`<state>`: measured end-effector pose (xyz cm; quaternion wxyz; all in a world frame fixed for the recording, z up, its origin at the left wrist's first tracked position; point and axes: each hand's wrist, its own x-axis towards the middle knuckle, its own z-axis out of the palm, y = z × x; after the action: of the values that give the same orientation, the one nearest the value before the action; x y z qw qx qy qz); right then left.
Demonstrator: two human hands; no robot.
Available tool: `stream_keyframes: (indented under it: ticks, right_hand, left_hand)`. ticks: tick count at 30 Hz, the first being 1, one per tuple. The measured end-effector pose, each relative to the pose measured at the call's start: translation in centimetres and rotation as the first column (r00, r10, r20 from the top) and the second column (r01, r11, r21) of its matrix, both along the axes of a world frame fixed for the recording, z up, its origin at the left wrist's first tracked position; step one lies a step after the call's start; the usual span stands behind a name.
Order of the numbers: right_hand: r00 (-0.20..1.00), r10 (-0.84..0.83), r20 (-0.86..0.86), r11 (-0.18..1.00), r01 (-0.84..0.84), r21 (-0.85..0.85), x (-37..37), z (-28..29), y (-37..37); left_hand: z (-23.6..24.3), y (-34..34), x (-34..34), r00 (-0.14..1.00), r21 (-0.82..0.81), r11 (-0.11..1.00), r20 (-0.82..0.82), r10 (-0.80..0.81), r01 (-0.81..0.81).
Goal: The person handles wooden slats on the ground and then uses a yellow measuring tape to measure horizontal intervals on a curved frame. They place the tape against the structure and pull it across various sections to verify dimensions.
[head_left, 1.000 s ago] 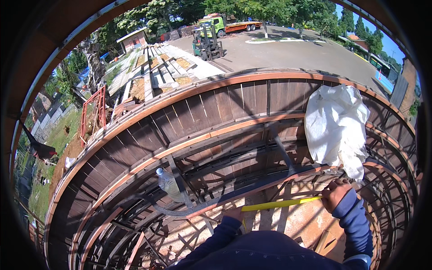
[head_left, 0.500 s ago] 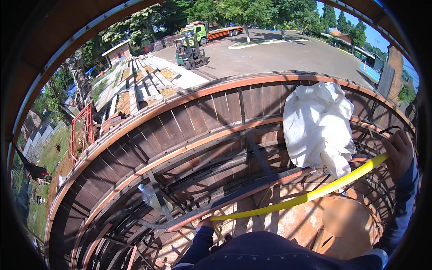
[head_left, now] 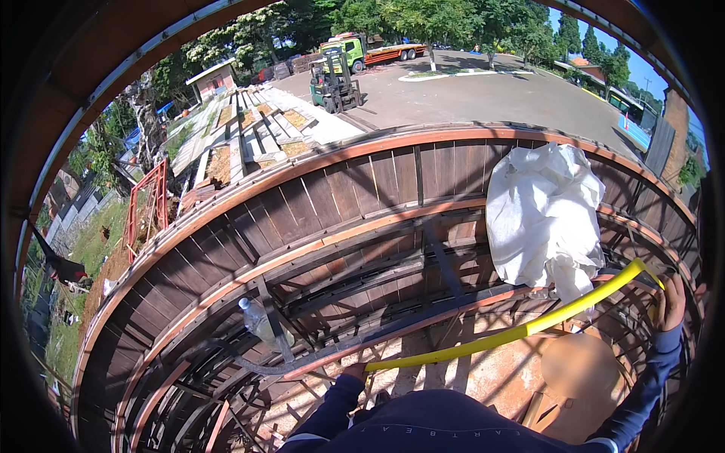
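A long, narrow yellow strip (head_left: 483, 341), like a tape measure blade, bows across in front of me. My left hand (head_left: 355, 370), low in the middle, closes on its near end; my sleeve hides part of the fingers. At the right side my right hand (head_left: 671, 303) has its fingers bent at the far end, where the strip curls downward. Behind the strip, a crumpled white sack (head_left: 544, 215) hangs over the curved wooden wall (head_left: 340, 189). A dark curved rail (head_left: 408, 325) runs just beyond the strip.
A clear plastic bottle (head_left: 258, 321) leans by a dark upright at the left. Ribs and beams curve around me. Outside the wall are a red metal frame (head_left: 151, 200), laid planks (head_left: 253, 140), a forklift (head_left: 332, 87) and a green truck (head_left: 355, 51) with a flatbed.
My right hand has moved down and slightly left, and the strip's far end now bends over beside it. My left hand still holds the near end. The whole view has shifted slightly.
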<state>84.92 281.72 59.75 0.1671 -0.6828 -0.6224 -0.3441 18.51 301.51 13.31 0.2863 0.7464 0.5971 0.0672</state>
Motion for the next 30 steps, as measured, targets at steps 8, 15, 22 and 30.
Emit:
stream_keyframes:
  ticks: [8, 15, 22, 30]
  right_hand:
    - [0.741, 0.261, -0.619, 0.946, -0.323, 0.012, -10.4, -13.5, 6.2]
    - [0.474, 0.295, -0.830, 0.826, -0.563, -0.029, -17.4, -22.1, 8.1]
    - [0.407, 0.249, -0.879, 0.806, -0.591, -0.045, -20.2, -23.7, 7.8]
    - [0.386, 0.297, -0.874, 0.766, -0.642, -0.024, -21.8, -24.8, 8.0]
  left_hand:
    - [1.3, 0.9, 3.3, 0.995, -0.045, 0.994, -0.016, -0.098, 0.097]
    - [1.0, 2.6, 4.9, 0.991, -0.042, 0.997, -0.109, -0.073, 0.069]
    - [3.3, 2.1, 6.2, 0.998, -0.002, 0.999, -0.041, 0.049, -0.049]
    - [-1.4, 3.3, 5.7, 0.987, 0.014, 0.998, -0.144, 0.071, -0.069]
